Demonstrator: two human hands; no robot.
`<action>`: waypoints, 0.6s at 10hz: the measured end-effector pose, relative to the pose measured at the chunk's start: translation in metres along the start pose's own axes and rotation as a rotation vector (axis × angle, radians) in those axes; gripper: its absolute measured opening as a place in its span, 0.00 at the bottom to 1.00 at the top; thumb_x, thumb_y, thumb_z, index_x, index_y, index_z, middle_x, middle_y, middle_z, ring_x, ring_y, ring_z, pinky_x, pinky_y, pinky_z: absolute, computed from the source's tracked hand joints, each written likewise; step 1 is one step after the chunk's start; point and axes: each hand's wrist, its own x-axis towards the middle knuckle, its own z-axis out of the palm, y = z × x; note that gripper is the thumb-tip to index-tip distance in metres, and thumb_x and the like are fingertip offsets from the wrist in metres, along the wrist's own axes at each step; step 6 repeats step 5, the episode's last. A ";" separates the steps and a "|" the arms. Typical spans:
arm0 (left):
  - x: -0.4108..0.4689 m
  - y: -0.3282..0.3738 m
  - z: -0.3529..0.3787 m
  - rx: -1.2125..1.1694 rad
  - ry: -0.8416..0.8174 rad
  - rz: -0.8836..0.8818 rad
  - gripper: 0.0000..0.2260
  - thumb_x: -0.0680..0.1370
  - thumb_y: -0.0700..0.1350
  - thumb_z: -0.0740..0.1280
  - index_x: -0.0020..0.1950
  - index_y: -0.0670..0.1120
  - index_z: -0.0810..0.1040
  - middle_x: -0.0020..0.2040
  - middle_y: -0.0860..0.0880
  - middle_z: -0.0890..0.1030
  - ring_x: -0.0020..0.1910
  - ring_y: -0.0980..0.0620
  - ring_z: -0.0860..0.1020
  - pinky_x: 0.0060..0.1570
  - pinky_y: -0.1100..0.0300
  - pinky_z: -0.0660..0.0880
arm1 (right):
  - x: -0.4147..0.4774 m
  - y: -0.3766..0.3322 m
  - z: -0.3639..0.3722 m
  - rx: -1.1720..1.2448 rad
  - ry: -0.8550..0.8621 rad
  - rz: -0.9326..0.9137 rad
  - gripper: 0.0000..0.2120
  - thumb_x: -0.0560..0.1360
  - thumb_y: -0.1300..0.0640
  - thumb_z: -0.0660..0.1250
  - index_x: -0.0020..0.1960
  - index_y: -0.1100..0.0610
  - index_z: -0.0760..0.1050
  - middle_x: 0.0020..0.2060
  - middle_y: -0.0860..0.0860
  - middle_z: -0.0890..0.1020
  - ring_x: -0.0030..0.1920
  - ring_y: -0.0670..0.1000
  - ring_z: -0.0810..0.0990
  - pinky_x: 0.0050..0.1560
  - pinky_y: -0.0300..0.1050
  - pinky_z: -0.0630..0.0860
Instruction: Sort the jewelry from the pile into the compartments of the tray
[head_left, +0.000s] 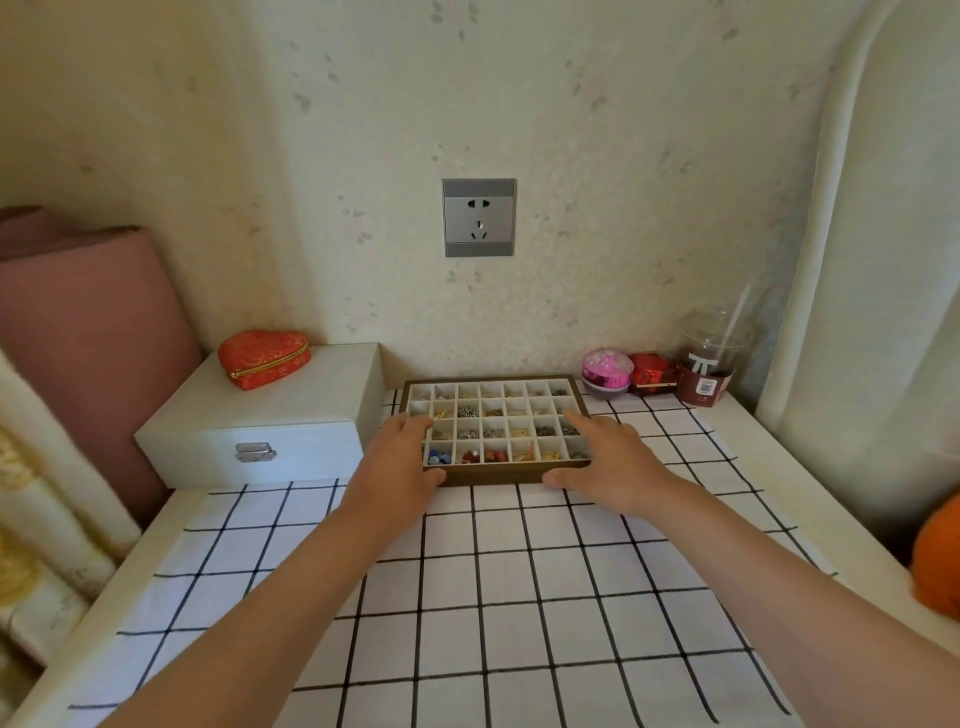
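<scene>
**Both hands bracketing the filled tray**

The compartment tray (493, 477) is sitting at twelve o'clock on the checked cloth (493, 571), close to the wall. Its jewelry (493, 431) is lying in small sorted heaps in many cells, and no loose pile is showing.

The left hand (400, 462) is resting on the tray's eight o'clock corner. The right hand (608, 457) is resting at four o'clock. On both, the fingers are lying nearly straight over the side rims and the thumbs are touching the near wall, with nothing clasped.

Probably the tray is about to be shifted. An uneven pull or tilt could be sending tiny pieces over the low dividers, and dragging could be rucking the cloth. A white latched box (291, 410) is standing at the tray's nine o'clock.
</scene>
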 end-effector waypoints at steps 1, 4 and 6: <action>0.012 -0.001 0.003 -0.019 -0.005 -0.019 0.28 0.78 0.45 0.71 0.75 0.50 0.65 0.73 0.49 0.67 0.70 0.49 0.69 0.66 0.55 0.70 | 0.011 -0.001 0.001 -0.019 -0.010 0.005 0.45 0.73 0.37 0.71 0.81 0.45 0.51 0.79 0.53 0.59 0.78 0.58 0.55 0.76 0.56 0.60; 0.019 -0.009 0.005 -0.070 -0.054 -0.012 0.29 0.77 0.47 0.72 0.75 0.51 0.65 0.75 0.51 0.65 0.71 0.50 0.68 0.67 0.55 0.69 | 0.018 0.005 -0.001 -0.016 -0.031 0.007 0.47 0.73 0.37 0.71 0.82 0.45 0.47 0.81 0.52 0.53 0.79 0.59 0.49 0.77 0.57 0.55; 0.015 -0.005 -0.002 -0.131 -0.050 0.010 0.28 0.77 0.49 0.71 0.75 0.52 0.65 0.75 0.52 0.66 0.69 0.52 0.69 0.64 0.59 0.69 | 0.015 0.002 -0.009 -0.124 0.053 0.013 0.51 0.71 0.34 0.71 0.82 0.45 0.44 0.81 0.53 0.48 0.80 0.60 0.48 0.77 0.59 0.56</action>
